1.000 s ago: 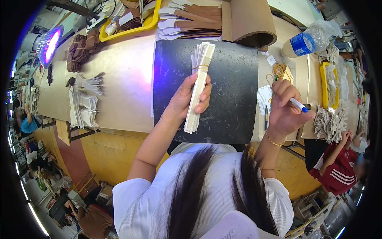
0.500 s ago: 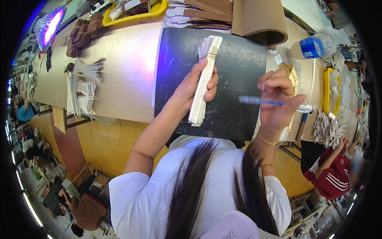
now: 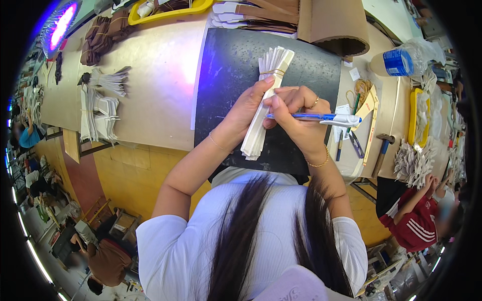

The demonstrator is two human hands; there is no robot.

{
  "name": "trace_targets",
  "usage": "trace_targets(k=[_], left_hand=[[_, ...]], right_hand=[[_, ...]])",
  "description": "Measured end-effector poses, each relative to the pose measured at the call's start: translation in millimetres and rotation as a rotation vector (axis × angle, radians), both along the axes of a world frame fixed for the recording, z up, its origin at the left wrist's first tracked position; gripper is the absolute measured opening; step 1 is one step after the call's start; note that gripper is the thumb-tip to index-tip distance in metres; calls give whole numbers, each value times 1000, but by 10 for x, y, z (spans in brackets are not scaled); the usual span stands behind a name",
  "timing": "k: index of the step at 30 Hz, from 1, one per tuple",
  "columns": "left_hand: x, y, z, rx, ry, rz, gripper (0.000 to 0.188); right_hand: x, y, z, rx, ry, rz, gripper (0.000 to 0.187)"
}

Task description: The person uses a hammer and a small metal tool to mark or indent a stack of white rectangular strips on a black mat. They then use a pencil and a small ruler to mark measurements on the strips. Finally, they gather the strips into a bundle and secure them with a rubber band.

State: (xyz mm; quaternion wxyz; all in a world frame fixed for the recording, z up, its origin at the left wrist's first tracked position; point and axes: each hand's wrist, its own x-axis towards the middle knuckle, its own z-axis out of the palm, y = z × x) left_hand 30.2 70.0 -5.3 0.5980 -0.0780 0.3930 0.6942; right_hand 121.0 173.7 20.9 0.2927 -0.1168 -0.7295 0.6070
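Note:
A bundle of white strips, bound near its upper end with a rubber band, is gripped in my left hand. It is held slantwise over a black mat. My right hand is closed around a blue and white pen. The pen lies nearly level, its tip at the face of the bundle. Fingers of the right hand overlap the bundle's middle and touch or nearly touch it.
Right of the mat lie rubber bands, pale wooden rulers, a hammer and a plastic bottle. A cardboard tube and a yellow tray stand behind. White strip bundles sit left. Another person in red works at right.
My right hand has moved left with the pen, from beyond the mat's right edge to the bundle. The bundle has shifted slightly right and tilts more.

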Motion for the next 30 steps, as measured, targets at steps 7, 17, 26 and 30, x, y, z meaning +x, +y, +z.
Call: trace_targets(k=[7,17,26,30], left_hand=[[49,20,-130,-6,-3,58,47],[29,16,-127,-1,-17,42,49],[21,8,-63,-19,-9,8,51],[1,-13,-159,118,-35,-59,52]], right_hand=[[-39,-45,-92,168,10,-58,32],[-35,-28,-97,136,-21,-53,28],[-14,4,-110,173,-35,-21,28],[-22,-38,-3,-33,-89,-68,29]])
